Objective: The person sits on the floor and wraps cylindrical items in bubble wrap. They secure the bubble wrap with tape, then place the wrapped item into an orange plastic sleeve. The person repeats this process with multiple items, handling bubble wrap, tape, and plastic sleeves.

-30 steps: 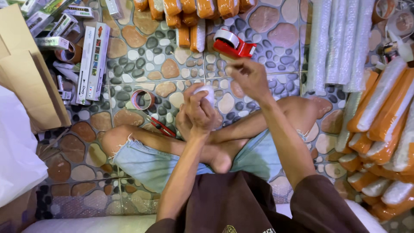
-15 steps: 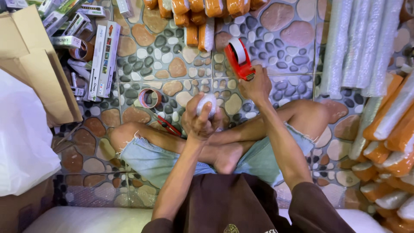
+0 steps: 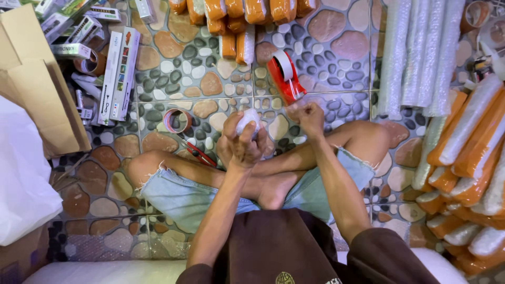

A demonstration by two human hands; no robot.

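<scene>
Pebble-patterned floor tiles [image 3: 336, 63] are lying under a cross-legged person. Left to right: cardboard sheets [image 3: 31, 89]; long boxes [image 3: 118, 73]; tape roll [image 3: 178, 120]; left hand [image 3: 239, 144] clasping a small white wrapped bundle [image 3: 248, 122]; red tape dispenser [image 3: 284, 76]; right hand [image 3: 309, 118] curling shut, apparently pinching tape; bubble-wrap rolls [image 3: 415, 52]; orange wrapped packages [image 3: 463, 137].
</scene>
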